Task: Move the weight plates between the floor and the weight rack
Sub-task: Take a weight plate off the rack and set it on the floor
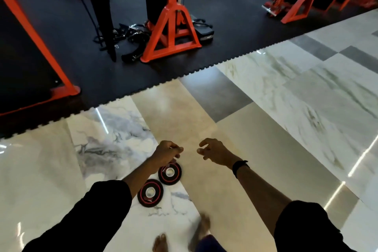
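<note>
Head view: two small weight plates (pixel 159 183) flat on marble floor (pixel 266 129), roughly 6 o'clock from left hand (pixel 166 152), nearer than right hand (pixel 212 150), both loosely curled, holding nothing.

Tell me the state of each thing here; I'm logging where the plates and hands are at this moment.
Far weight plate: flat on the tile floor, partly under the left hand.
Near weight plate: flat on the floor, its edge meeting the far plate.
Left hand: fingers curled, above the far plate, holding nothing visible.
Right hand: loosely curled, empty, in the air.
Black wristband: on the right wrist.
</note>
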A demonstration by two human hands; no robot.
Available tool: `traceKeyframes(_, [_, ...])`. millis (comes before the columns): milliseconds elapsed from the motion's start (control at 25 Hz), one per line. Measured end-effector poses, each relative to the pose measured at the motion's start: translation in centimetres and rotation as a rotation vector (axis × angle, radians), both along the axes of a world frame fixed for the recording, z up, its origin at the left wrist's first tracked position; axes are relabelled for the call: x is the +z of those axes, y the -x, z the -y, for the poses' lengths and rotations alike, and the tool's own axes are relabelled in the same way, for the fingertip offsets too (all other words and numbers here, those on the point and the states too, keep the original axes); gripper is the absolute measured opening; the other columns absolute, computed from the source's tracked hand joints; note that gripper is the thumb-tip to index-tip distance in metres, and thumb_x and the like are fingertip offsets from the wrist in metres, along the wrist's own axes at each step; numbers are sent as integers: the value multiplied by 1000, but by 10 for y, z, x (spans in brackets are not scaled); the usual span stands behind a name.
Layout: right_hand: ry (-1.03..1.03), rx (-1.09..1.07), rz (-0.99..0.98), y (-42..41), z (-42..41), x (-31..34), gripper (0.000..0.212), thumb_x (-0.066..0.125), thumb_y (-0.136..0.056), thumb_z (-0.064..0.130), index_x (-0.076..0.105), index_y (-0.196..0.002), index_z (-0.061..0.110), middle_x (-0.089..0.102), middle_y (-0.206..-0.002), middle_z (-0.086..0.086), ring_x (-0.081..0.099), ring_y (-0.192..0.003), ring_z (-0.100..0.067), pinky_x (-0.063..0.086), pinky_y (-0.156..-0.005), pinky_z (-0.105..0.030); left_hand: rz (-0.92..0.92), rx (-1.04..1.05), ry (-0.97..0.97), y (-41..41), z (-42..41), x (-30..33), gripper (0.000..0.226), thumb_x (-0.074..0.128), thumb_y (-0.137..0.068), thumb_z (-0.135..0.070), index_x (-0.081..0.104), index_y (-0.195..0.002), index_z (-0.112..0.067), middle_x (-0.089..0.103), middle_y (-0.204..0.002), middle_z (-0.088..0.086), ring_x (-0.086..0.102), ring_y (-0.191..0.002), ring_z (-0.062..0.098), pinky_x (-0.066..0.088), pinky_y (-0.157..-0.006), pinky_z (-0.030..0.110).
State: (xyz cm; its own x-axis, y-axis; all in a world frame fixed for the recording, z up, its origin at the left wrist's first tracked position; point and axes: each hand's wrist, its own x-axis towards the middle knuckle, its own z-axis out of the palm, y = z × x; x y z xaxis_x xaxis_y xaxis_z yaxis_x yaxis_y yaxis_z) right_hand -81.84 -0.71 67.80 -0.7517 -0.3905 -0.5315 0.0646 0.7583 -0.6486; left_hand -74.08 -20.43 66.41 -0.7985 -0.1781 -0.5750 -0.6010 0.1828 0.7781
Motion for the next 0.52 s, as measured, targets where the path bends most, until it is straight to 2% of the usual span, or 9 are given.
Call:
traceKeyframes(320, [61,47,130,125,22,-56,39,63,-95,32,56,-121,3,71,-105,-24,68,-87,-28,45,-60,-22,192,108,41,98,18,-47,31,68,-90,-33,66,-98,-4,72,-85,11,62,-65,20,43,-55,26])
traceKeyframes(440, [74,35,182,160,25,-74,38,64,-94,31,57,-119,3,70,-107,-24,69,-85,-29,43,-56,-20,242,106,59,131,17,-58,31,70,-88,-30,66,-97,-1,70,-81,11,59,-58,19,38,-49,24])
traceKeyframes(520, [63,29,215,176,26,-88,37,65,-94,31,58,-118,3,69,-110,-22,71,-85,-30,42,-54,-21,266,108,91,149,13,-63,30,68,-89,-25,66,-102,2,69,-80,12,57,-56,18,35,-44,21])
